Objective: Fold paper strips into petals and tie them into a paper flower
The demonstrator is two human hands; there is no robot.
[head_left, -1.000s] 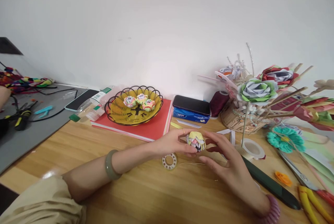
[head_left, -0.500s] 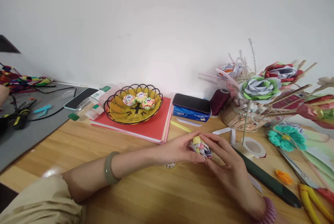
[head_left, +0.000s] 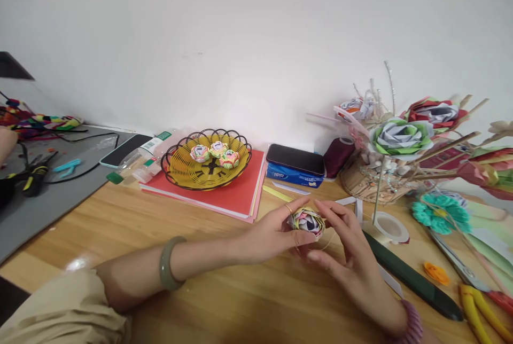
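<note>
A small folded-paper flower (head_left: 308,222) in yellow, white and pink faces up above the wooden table. My left hand (head_left: 272,234), with a ring, holds it between thumb and fingers from the left side. My right hand (head_left: 347,242) is at the flower's right edge, its thumb and fingers apart and curved round that side. A thin pale thread or wire loops below the flower near my right thumb. Three similar paper flowers (head_left: 215,153) lie in a yellow woven basket (head_left: 192,176) with a black looped rim.
Red paper sheets (head_left: 240,194) lie under the basket. Beside them a phone (head_left: 295,158) rests on a blue packet (head_left: 294,174). At right are a flower arrangement (head_left: 401,138), green-handled tool (head_left: 412,274), tape roll (head_left: 388,227) and scissors (head_left: 460,266). Another person's hand (head_left: 6,143) shows far left.
The flower has been turned so that its layered face shows more. My right thumb and fingers have spread apart, away from my left hand.
</note>
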